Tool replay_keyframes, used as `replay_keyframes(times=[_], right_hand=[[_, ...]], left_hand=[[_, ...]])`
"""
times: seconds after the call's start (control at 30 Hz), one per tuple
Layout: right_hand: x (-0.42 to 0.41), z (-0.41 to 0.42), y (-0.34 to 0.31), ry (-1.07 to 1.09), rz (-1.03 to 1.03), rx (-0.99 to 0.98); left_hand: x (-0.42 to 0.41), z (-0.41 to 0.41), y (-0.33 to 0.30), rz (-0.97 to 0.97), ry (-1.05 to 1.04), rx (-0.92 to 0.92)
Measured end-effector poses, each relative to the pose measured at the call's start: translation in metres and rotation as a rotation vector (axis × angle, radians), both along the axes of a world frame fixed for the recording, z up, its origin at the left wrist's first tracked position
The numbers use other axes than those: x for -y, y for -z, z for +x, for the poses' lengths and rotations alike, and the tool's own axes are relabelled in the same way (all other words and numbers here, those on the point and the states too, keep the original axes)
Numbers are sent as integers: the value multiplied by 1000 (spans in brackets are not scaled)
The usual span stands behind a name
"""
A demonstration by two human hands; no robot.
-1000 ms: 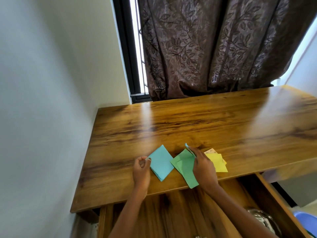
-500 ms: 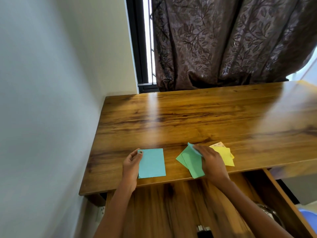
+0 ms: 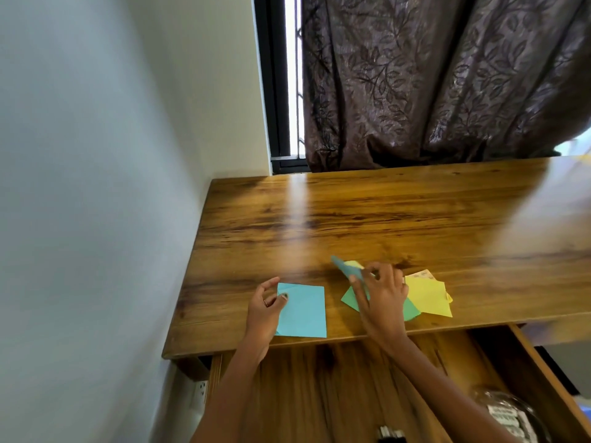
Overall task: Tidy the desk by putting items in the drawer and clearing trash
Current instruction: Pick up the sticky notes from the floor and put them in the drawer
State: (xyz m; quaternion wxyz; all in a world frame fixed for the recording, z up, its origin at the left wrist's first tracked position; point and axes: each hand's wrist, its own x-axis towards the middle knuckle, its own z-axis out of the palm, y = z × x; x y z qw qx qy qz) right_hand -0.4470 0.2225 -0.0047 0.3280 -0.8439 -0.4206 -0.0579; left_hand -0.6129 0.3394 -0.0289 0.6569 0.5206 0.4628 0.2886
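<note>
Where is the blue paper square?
In the head view, the blue paper square lies flat near the desk's front edge, touching the left hand, left of the green paper.

No readable text, labels, brands or numbers anywhere. Pale paper [image 3: 422,275] at 1 o'clock from yellow sheets [image 3: 428,297] on worktop [image 3: 383,219] bears faint dotted marks, too blurred to read. Round object [image 3: 508,417] in drawer [image 3: 527,362] shows blurred markings, illegible.

Wooden desk [image 3: 383,219]; coloured paper squares [image 3: 302,310]
</note>
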Motion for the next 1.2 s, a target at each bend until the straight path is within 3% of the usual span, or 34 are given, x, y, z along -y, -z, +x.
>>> replay_keyframes(times=[0.1, 0.23, 0.33, 0.4, 0.47, 0.63, 0.7, 0.77, 0.87, 1.2], right_hand=[[-1, 3, -15, 34, 229, -259], [-5, 14, -32, 155, 475, -787], [-2, 17, -36, 218, 531, -952], [-1, 10, -34, 193, 456, -905], [-2, -4, -30, 132, 331, -729], [-6, -51, -15, -236, 152, -40], [-12, -61, 2, -384, -44, 189], [-17, -70, 19, -472, -283, 243], [-18, -75, 44, -522, -451, 208], [-13, -75, 56, -584, -547, 258]], left_hand=[[0, 0, 1, 10, 0, -10], [-1, 0, 3, 8, 3, -27], [-2, 1, 4, -5, 9, -40], [-3, 1, 4, -10, 9, -49], [-3, 1, 4, -23, -1, -54], [-3, -1, 2, -108, -9, -11], [-2, -1, 2, -139, -22, 20], [-2, -2, 1, -142, -20, 27], [-2, -4, 1, -154, -16, 26], [-2, -8, 5, -136, 121, 1]])
